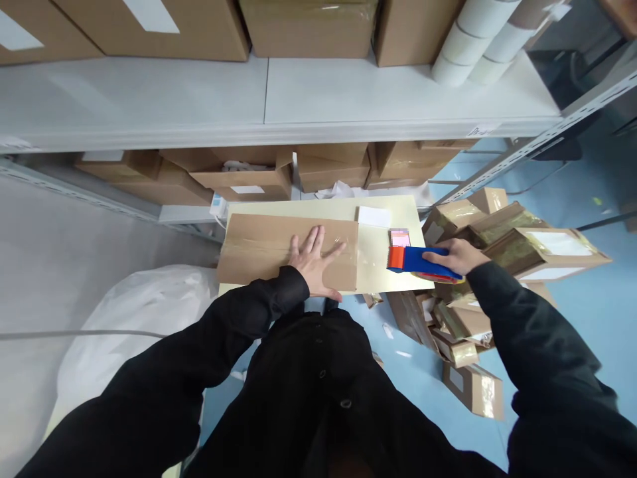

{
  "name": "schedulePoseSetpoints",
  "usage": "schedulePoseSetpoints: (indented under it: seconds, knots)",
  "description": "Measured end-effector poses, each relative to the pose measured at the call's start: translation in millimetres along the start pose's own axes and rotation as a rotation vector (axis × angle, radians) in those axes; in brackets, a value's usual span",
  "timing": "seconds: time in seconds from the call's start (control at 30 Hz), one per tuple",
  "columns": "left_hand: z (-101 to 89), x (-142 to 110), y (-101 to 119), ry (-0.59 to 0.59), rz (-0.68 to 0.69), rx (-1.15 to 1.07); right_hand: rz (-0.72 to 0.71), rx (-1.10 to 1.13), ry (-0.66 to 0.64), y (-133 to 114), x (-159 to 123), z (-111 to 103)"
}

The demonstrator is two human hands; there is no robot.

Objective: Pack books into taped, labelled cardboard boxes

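Note:
A brown cardboard box lies on a pale yellow table, a strip of clear tape along its top. My left hand rests flat on the box's top, fingers spread. Over the table's right end, my right hand grips a blue and orange tape dispenser, held apart from the box. Just behind the dispenser's orange end sits a small pink pad or label stack. A white slip of card or paper lies at the table's back, right of the box.
Cardboard boxes and white rolls stand on the grey shelf ahead. Open cartons fill the level below. Taped parcels are piled right of the table. A white plastic bag bulges at left.

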State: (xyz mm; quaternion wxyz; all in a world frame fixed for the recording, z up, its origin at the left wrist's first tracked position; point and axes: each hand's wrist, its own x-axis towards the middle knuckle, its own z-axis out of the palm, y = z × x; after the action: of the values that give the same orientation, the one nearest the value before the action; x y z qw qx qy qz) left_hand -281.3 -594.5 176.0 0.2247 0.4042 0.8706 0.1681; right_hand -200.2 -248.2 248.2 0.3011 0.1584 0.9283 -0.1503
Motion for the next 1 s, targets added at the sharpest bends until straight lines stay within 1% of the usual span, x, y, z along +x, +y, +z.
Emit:
schedulePoseSetpoints:
  seconds: [0.03, 0.07, 0.17, 0.2, 0.23, 0.3, 0.37, 0.4, 0.43, 0.47, 0.57, 0.63, 0.7, 0.73, 0.8, 0.87, 0.93, 1.0]
  knots:
    - [-1.5, 3, 6, -0.002, 0.017, 0.019, 0.012, -0.065, 0.017, -4, 1, 4]
    - [-2.3, 8, 12, 0.000, 0.061, 0.038, 0.018, -0.136, 0.035, -14, 2, 9]
    - [-1.9, 21, 27, -0.026, 0.289, 0.041, 0.078, -0.277, 0.023, -63, 13, 21]
    - [-1.5, 25, 29, -0.046, 0.335, 0.027, 0.098, -0.302, 0.037, -80, 17, 25]
    - [-1.2, 28, 31, -0.064, 0.343, 0.015, 0.112, -0.321, 0.054, -96, 21, 30]
    - [-1.0, 30, 30, -0.086, 0.288, 0.016, 0.099, -0.369, 0.046, -119, 26, 40]
    - [-0.3, 27, 28, -0.083, 0.229, 0.038, 0.064, -0.413, -0.022, -128, 26, 50]
    - [0.6, 25, 27, -0.072, 0.211, 0.045, 0.058, -0.428, -0.038, -127, 24, 52]
    - [1.8, 22, 27, -0.054, 0.198, 0.047, 0.066, -0.436, -0.026, -123, 20, 52]
    - [3.5, 20, 28, -0.030, 0.184, 0.045, 0.085, -0.437, 0.015, -116, 16, 48]
    - [8.7, 20, 33, 0.022, 0.102, 0.048, 0.181, -0.428, 0.221, -90, 0, 25]
    - [9.8, 27, 35, 0.035, 0.011, 0.064, 0.239, -0.397, 0.348, -76, -13, 8]
    - [6.7, 39, 34, 0.045, -0.100, 0.080, 0.268, -0.339, 0.467, -70, -23, -3]
    - [3.2, 45, 32, 0.053, -0.155, 0.081, 0.261, -0.296, 0.513, -69, -28, -5]
    - [-6.7, 55, 23, 0.074, -0.231, 0.068, 0.211, -0.182, 0.550, -71, -33, -2]
    - [-17.4, 54, 8, 0.096, -0.217, 0.061, 0.152, -0.055, 0.534, -74, -36, 9]
    - [-23.8, 40, -13, 0.117, -0.144, 0.098, 0.121, 0.065, 0.502, -76, -37, 23]
    - [-22.8, 17, -35, 0.130, -0.100, 0.172, 0.117, 0.166, 0.481, -74, -36, 39]
